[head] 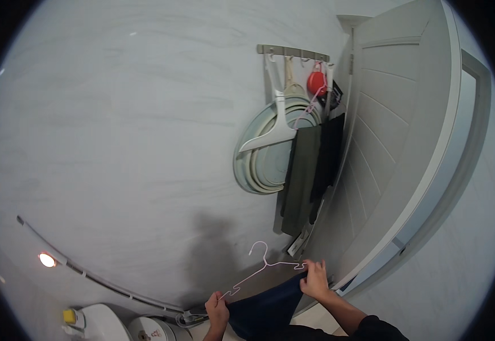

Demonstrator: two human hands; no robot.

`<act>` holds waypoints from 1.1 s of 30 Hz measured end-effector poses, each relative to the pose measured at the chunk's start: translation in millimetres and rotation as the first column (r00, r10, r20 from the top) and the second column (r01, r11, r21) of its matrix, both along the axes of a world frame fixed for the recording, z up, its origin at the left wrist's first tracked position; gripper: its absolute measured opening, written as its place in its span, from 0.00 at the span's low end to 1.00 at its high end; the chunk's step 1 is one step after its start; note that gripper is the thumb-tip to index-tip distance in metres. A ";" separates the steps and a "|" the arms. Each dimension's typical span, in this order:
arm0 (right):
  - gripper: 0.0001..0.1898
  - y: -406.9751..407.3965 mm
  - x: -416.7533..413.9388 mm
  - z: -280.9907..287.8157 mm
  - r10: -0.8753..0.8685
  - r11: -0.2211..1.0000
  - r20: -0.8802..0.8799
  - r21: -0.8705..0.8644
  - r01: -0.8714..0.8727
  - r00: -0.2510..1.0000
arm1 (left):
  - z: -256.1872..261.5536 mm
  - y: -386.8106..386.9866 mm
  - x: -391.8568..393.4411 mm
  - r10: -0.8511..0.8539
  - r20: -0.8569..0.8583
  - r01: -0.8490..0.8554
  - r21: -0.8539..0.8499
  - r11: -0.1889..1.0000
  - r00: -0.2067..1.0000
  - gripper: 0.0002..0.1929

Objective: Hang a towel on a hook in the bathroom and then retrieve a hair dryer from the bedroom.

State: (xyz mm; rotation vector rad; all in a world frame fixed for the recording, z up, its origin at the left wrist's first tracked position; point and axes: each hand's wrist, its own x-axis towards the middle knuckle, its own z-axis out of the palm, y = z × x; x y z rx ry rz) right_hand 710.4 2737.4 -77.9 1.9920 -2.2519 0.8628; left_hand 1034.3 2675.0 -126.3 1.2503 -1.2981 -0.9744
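Observation:
A pink wire clothes hanger (266,264) spans the space between my two hands, its hook pointing up. Below it hangs a dark blue cloth garment (268,309), stretched between the hanger's two ends. My left hand (217,313) grips one corner of the cloth together with the hanger's left end. At the other end, my right hand (315,279) pinches the cloth's upper corner by the hanger's right tip. The lower part of the cloth runs down against my dark clothing, so its full shape is hidden.
A metal hook rail (294,52) on the wall carries a white squeegee (275,132), round basins (251,170), a red round item (317,82) and a dark green garment (303,179). A white door (384,128) stands at right. A white basin (102,324) bears a yellow sponge (69,316) nearby.

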 end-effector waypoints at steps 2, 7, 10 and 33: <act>0.34 -1.2 -6.0 10.7 -0.034 0.988 0.023 -0.151 0.037 0.999 | 18.3 -10.4 -8.6 -0.030 -0.008 0.029 -0.081 0.996 1.000 0.15; 0.39 -15.0 -27.6 26.8 -0.144 0.949 -0.119 -0.298 0.103 0.982 | 54.3 -25.9 -34.7 -0.061 -0.098 0.046 -0.152 0.987 0.993 0.15; 0.41 -26.4 -40.7 27.1 -0.141 0.900 -0.049 -0.422 0.107 0.989 | 67.3 -29.5 -47.7 -0.028 -0.051 0.018 -0.184 0.983 0.998 0.15; 0.38 -145.6 -185.7 202.7 0.069 0.482 -0.231 -0.844 -0.235 0.971 | 300.7 -61.7 -156.7 -0.072 -0.007 0.058 -0.515 0.855 0.997 0.02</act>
